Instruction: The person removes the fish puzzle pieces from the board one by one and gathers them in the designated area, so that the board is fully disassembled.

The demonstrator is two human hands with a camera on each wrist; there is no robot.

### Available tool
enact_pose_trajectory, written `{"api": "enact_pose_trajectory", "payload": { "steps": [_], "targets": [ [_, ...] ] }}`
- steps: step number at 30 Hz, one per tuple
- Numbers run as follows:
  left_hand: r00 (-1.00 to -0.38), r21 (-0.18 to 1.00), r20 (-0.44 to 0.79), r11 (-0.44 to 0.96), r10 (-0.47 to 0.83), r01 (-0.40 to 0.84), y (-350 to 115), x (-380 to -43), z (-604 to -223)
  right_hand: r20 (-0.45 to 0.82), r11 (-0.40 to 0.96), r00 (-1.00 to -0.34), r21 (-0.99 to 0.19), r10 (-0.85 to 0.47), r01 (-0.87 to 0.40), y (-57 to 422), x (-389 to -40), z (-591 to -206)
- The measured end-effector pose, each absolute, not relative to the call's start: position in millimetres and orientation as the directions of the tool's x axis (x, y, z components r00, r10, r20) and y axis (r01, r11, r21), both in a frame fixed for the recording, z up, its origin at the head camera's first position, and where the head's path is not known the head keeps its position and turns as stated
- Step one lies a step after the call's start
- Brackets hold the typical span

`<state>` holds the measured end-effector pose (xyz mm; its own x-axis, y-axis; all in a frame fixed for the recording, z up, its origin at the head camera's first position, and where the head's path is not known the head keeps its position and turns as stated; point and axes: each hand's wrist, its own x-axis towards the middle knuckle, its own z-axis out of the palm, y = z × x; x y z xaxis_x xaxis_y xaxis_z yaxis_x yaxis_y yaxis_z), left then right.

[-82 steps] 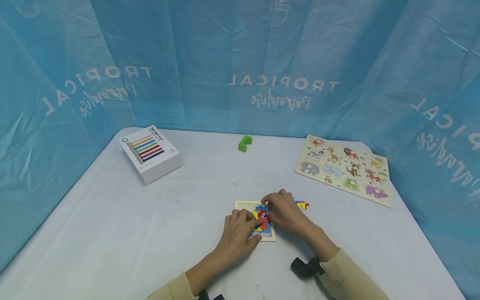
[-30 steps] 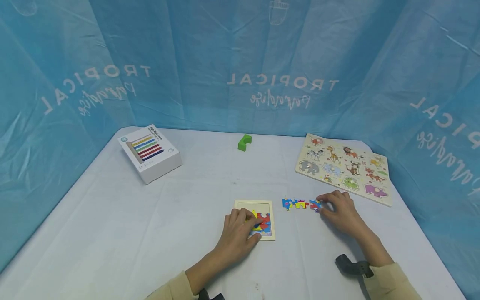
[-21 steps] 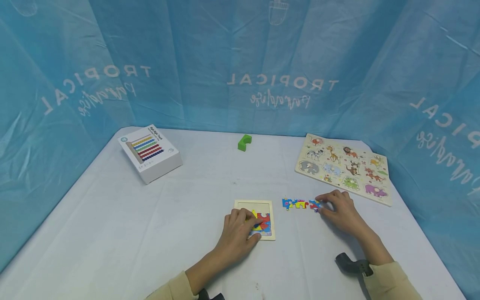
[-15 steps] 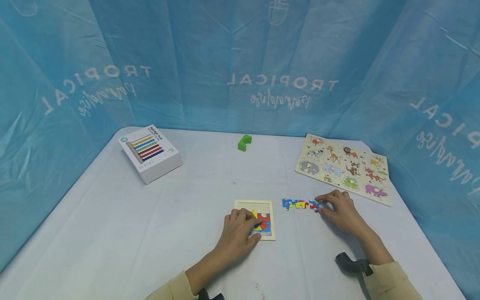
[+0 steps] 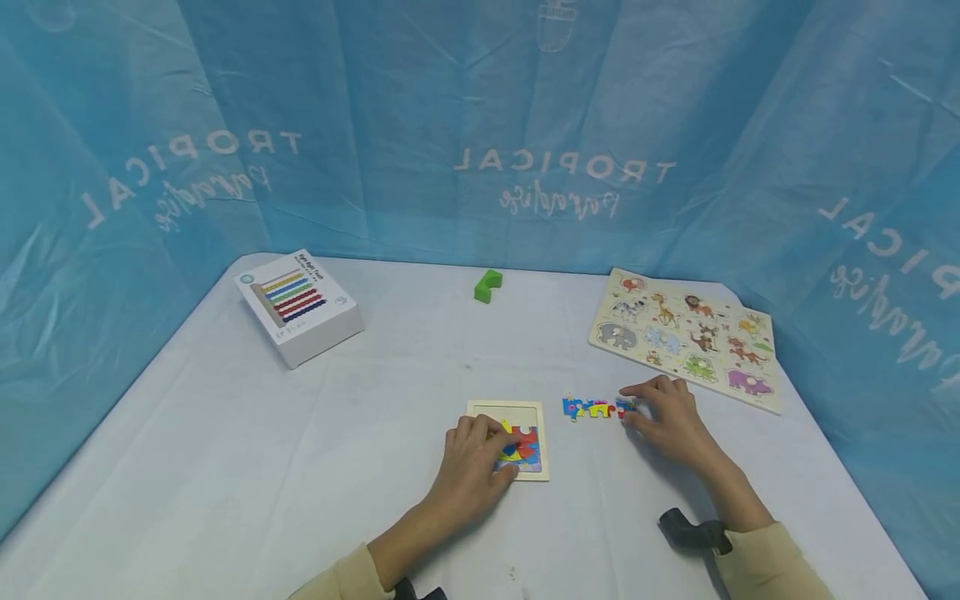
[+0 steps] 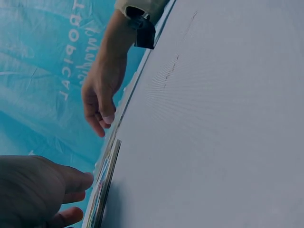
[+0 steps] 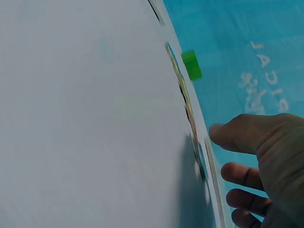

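A small wooden puzzle tray [image 5: 545, 467] lies near the middle of the table, partly filled with red, yellow and blue pieces. My left hand [image 5: 471, 467] rests on it, fingers over the pieces and thumb by the near edge, hiding its left part. To the right lies a short row of loose puzzle pieces [image 5: 588, 408]. At the row's right end, my right hand [image 5: 669, 421] pinches a blue and red puzzle piece [image 5: 625, 406] between thumb and forefinger. The right wrist view shows the row [image 7: 188, 107] edge-on, beside my thumb [image 7: 232, 135].
An animal peg puzzle board [image 5: 686, 337] lies at the back right. A green arch-shaped block [image 5: 487, 286] stands at the back middle, and a white abacus box [image 5: 300, 308] at the back left. Blue curtains [image 5: 420, 167] hang round the table.
My right hand moved from the tray to the right end of the loose row with the blue and red puzzle piece, then shifted slightly left with it. My left hand stays on the tray.
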<state>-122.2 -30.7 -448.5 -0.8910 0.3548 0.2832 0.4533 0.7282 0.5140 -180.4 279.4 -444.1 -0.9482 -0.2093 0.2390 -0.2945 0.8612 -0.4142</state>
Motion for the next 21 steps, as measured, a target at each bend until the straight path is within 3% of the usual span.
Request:
{"api": "enact_pose_trajectory", "payload": {
  "steps": [7,15,21],
  "targets": [
    [-0.896,0.529,0.325,0.727,0.305,0.439,-44,-128,-446,0.304,0.832,-0.902,-0.374,-0.308,-0.410,236,-176,-441],
    [-0.934,0.551,0.236,0.754,0.269,0.357,-66,-138,-445,0.327,0.806,-0.846,-0.291,-0.422,-0.515,193,-171,-443],
    [-0.934,0.539,0.198,0.762,0.299,0.358,-77,-145,-446,0.305,0.801,-0.843,-0.289,-0.443,-0.525,164,-166,-443]
  ]
}}
